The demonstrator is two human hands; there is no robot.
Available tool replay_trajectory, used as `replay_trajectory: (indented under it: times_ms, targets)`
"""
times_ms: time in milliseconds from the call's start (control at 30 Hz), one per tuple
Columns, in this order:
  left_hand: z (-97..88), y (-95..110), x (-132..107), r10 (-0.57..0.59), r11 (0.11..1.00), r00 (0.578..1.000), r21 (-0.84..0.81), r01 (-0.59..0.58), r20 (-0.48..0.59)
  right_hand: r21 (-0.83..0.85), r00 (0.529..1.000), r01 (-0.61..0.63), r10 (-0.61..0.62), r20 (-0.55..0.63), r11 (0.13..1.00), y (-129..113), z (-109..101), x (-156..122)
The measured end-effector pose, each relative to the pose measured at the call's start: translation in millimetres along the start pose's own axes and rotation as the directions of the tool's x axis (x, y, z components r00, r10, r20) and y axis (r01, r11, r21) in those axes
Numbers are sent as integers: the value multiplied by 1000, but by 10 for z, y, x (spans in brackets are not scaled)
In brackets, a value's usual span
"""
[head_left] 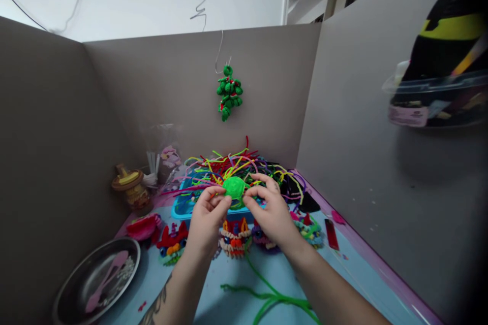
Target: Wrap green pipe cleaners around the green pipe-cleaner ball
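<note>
A bright green coiled pipe-cleaner disc [234,188] is held up between my two hands over the table. My left hand [209,216] pinches its left edge with thumb and fingers. On the opposite side, my right hand [270,210] has its thumb and fingers closed on the disc's right edge. Loose green pipe cleaners [276,296] lie on the table below, one strand running up toward my hands. Just under the hands stands an orange, red and cream pipe-cleaner figure [235,238], and a purple one [261,236] is partly hidden by my right hand.
Behind my hands, a blue tray [179,212] overflows with coloured pipe cleaners. A metal bowl [135,259] with a pink tool stands front left. More figures [173,244] line the table. Grey partitions [152,86] enclose it; a green ornament [229,92] hangs at the back.
</note>
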State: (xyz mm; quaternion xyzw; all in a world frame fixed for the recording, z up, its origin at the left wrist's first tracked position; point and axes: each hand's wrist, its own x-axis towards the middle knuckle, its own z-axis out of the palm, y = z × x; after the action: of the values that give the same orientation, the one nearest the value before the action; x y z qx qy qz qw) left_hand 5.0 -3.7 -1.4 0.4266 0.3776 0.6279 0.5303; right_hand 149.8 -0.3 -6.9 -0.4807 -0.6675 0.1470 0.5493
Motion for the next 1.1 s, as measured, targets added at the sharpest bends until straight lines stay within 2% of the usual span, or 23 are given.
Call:
replay_trajectory:
  times_ms: [100, 300, 467, 600, 700, 767, 967, 1100]
  targets:
    - [-7, -3, 10, 3, 1000, 1000, -22, -3, -5, -22, 1000, 20, -20, -5, 1000, 15, -10, 12]
    - [-56, -40, 35, 0, 1000, 1000, -22, 0, 23, -51, 995, 75, -72, 64, 996, 15, -18, 11]
    - [-66, -48, 53, -13, 1000, 1000, 7, 13, 28, -218, 980, 199, -190, 59, 955, 11, -44, 0]
    - [-80, 3, 82, -41, 998, 998, 39, 40, 44, -310, 956, 267, -210, 205, 912, 38, -86, 18]
    - [-113, 53, 104, -83, 995, 994, 69, 78, 76, -282, 924, 304, -210, 318, 910, 62, -123, 41]
    - [-140, 75, 112, -104, 992, 990, 88, 96, 99, -226, 906, 334, -246, 343, 915, 73, -149, 55]
    - [-197, 80, 112, -151, 978, 969, 172, 118, 197, -171, 905, 380, -328, 270, 909, 115, -205, 84]
    - [-218, 86, 119, -161, 973, 957, 199, 114, 240, -118, 922, 334, -298, 247, 935, 141, -227, 101]
